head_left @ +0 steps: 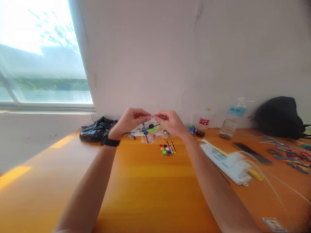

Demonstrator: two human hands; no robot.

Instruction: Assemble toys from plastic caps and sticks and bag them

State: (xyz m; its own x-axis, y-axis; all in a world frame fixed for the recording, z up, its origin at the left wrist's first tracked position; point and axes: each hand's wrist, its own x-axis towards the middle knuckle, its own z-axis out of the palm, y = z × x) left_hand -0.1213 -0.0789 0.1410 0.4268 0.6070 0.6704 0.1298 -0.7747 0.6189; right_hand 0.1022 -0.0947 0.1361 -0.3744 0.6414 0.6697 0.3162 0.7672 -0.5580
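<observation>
My left hand [133, 119], with a dark band on its wrist, is raised over the far part of the table. My right hand [170, 121] meets it at the fingertips, and both are closed in a pinch. What lies between the fingertips is too small and blurred to name. Just below them shows a clear plastic bag [151, 140] with a blue stick-like piece [146, 133]; whether the fingers touch this bag cannot be told. Behind are green and black pieces [152, 128]. Nearer me lie several coloured round pieces [165, 150] and small coloured sticks [171, 146].
A black plastic bag [96, 130] and glasses [131, 137] lie at the left. To the right are a white power strip [224, 163] with cables, a phone [252, 152], a water bottle [228, 127], a black bag [278, 116] and a pile of coloured strands [290, 154].
</observation>
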